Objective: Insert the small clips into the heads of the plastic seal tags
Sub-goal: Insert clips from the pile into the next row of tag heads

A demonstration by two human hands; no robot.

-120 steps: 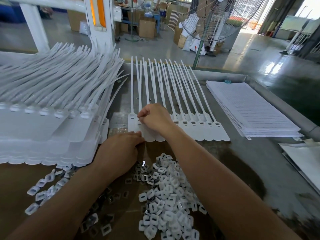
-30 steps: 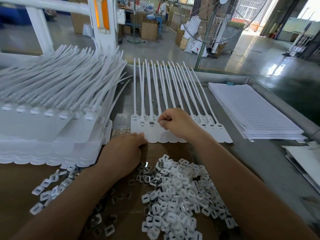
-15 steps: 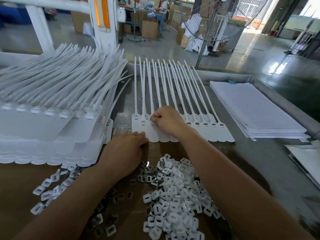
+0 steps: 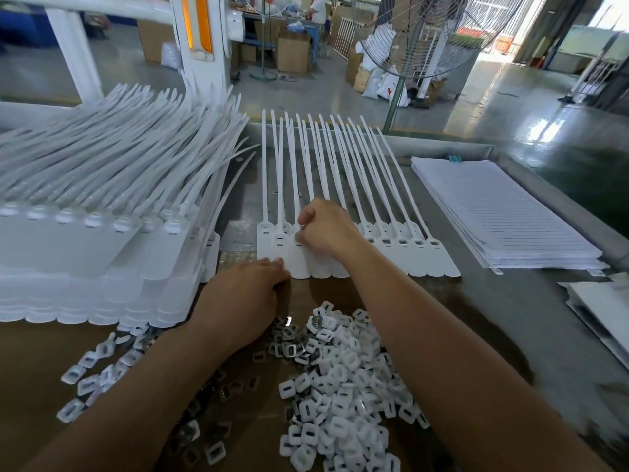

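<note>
A row of white plastic seal tags (image 4: 401, 240) lies side by side, straps pointing away from me. My right hand (image 4: 323, 229) hovers over the heads near the row's left end, thumb and fingers curled and pinching a small clip (image 4: 301, 227) at a tag head. Its fingers hide that head. My left hand (image 4: 245, 294) lies palm down, fingertips touching the lower edge of the leftmost tags. Close to me is a heap of small white and metal clips (image 4: 340, 386).
A tall stack of more seal tags (image 4: 102, 240) fills the left side. A pile of lined white sheets (image 4: 503, 212) lies at the right, with more sheets (image 4: 599, 301) beyond it. Loose clips (image 4: 88, 369) are scattered at the lower left. A standing fan (image 4: 425, 35) rises behind the table.
My right hand has slid a little left along the tag heads, from about the fourth tag to the third. The left hand has stayed at the tags' lower edge.
</note>
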